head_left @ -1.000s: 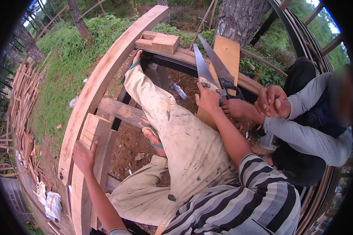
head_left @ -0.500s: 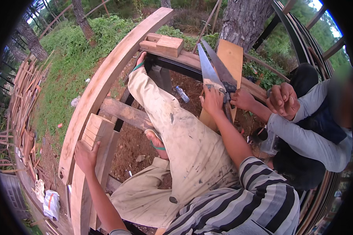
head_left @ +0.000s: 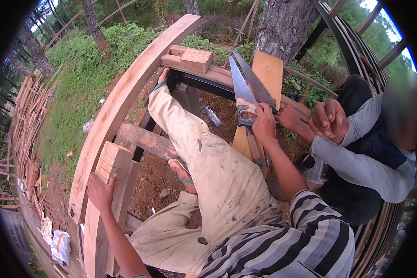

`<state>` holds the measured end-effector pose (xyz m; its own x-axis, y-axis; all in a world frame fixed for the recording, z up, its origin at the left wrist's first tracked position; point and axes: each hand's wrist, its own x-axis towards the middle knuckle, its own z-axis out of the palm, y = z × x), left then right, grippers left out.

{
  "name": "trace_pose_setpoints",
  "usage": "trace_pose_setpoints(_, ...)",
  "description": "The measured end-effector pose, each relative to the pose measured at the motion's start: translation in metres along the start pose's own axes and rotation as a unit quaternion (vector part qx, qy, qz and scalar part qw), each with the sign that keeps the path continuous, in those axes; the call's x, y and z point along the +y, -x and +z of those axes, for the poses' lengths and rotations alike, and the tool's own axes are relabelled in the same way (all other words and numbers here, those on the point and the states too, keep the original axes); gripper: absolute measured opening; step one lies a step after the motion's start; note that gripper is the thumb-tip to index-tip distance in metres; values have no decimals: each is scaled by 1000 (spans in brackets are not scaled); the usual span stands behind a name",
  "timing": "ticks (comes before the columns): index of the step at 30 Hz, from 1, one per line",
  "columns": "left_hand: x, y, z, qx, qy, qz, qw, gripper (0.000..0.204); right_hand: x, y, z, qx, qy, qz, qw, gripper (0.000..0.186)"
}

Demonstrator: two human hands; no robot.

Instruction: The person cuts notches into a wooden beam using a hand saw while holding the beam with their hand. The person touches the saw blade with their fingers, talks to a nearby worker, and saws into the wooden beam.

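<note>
Head view: I had the left hand (head_left: 100, 192) clasped on the scored timber (head_left: 115, 160), seemingly for steadiness; the right hand (head_left: 264, 123) curled at the silver saw (head_left: 242, 84), whether closed I couldn't tell.

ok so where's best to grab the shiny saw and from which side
Probably best by the handle of the shiny saw, coming from the near side: the handle's looped shape has an opening for fingers and lies toward the person, while the long blade points away. The right hand is at the handle's right side.
</note>
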<state>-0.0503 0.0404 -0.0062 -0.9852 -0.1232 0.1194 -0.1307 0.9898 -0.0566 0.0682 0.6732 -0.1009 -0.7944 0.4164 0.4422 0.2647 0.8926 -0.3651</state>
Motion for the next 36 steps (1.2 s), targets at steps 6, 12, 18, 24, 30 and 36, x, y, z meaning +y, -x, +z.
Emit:
trace_pose_setpoints(6,-3,0,-1,1,-4,3,1000,98,75,67,-9,-17,112,60,992,60)
trace_pose_setpoints(12,1,-2,3,-2,-1,8,1000,99,111,42,-10,-156,173,-14,972,59)
trace_pose_setpoints(18,-4,-1,0,-3,4,3,1000,99,125,12,-19,-245,222,-29,943,69)
trace_pose_setpoints(24,6,0,-2,-1,20,8,1000,100,155,-14,-39,-197,173,-117,958,70)
trace_pose_setpoints(30,2,3,-5,-3,20,-3,1000,100,40,-65,-55,-108,46,25,993,69)
trace_pose_setpoints(36,3,2,-7,-4,32,3,999,95,12,-81,-41,113,-185,12,976,68)
